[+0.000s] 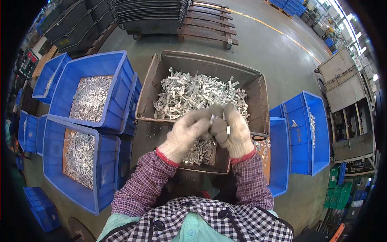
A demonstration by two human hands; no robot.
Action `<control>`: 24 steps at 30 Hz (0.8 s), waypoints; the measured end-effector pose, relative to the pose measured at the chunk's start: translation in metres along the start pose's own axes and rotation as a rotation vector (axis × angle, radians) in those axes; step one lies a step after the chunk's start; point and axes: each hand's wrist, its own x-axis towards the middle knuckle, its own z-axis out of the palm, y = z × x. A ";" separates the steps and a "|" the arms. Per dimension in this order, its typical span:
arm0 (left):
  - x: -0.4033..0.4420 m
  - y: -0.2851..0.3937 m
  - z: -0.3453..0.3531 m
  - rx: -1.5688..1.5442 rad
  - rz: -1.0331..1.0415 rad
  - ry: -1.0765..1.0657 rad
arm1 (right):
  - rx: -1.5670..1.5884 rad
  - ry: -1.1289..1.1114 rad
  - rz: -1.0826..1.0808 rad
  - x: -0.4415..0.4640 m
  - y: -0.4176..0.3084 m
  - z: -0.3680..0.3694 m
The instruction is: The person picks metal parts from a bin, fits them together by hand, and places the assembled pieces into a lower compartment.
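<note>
Both hands wear white knit gloves with grey fingers and meet in the middle of the view. My left hand (187, 131) is closed, pinching a small shiny metal piece (212, 118) at its fingertips. My right hand (234, 131) is closed too, with a small pale metal bracket (228, 130) showing at its curled fingers. Right behind the hands, a worn grey bin (209, 60) holds a heap of small metal brackets (197, 90). Beneath the hands, a smaller dark tray (221, 161) contains more metal pieces (203, 153), partly hidden by the gloves.
On the left, blue bins (107, 169) hold many metal pieces. Another blue bin (278, 157) at right has flat pieces on brown board, beside a further blue bin (300, 149). Stacked dark crates (147, 20) and a wooden pallet (207, 26) stand behind. A metal cabinet (342, 84) is far right.
</note>
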 end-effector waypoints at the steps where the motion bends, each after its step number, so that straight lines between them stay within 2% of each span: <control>1: 0.004 0.005 -0.001 0.011 0.026 0.050 | 0.021 -0.083 0.020 0.011 -0.009 0.000; 2: 0.007 0.008 -0.002 0.022 0.052 0.101 | 0.043 -0.167 0.040 0.019 -0.015 0.002; 3: 0.010 0.006 -0.007 -0.021 0.067 0.133 | -0.201 0.054 -0.097 0.030 -0.007 0.026; 5: 0.021 -0.004 -0.022 -0.107 0.099 0.195 | -0.327 0.035 -0.056 0.053 0.004 0.017; 6: 0.023 -0.005 -0.024 -0.102 0.097 0.211 | -0.077 0.049 0.088 0.058 0.003 0.027; 8: 0.024 -0.010 -0.024 -0.099 0.069 0.220 | -0.055 -0.024 0.091 0.065 0.006 0.009; 9: 0.023 -0.005 -0.025 -0.082 0.038 0.158 | -0.044 -0.060 0.092 0.064 0.001 0.011; 12: 0.020 0.002 -0.020 -0.122 0.026 0.247 | -0.369 0.148 -0.010 0.053 -0.015 0.017; 13: 0.020 -0.001 -0.024 -0.123 0.051 0.260 | -0.393 0.241 -0.133 0.050 -0.015 0.017; 14: 0.018 -0.002 -0.027 -0.127 0.055 0.285 | -0.659 0.191 -0.310 0.046 -0.023 -0.002; 16: 0.014 0.001 -0.031 -0.142 0.070 0.336 | -0.612 0.436 -0.139 0.015 -0.051 -0.002; 18: 0.014 0.000 -0.037 -0.161 0.130 0.444 | -0.631 0.563 -0.288 -0.015 -0.065 -0.033; 20: 0.012 0.005 -0.042 -0.136 0.171 0.554 | -0.653 0.797 -0.368 -0.052 -0.070 -0.073; 22: 0.015 -0.002 -0.052 -0.186 0.214 0.551 | -0.722 0.989 -0.320 -0.084 -0.073 -0.120; 23: 0.013 -0.001 -0.052 -0.194 0.225 0.555 | -0.847 1.080 -0.230 -0.098 -0.074 -0.134; 24: 0.012 0.001 -0.051 -0.203 0.237 0.558 | -1.289 1.068 -0.310 -0.107 -0.063 -0.209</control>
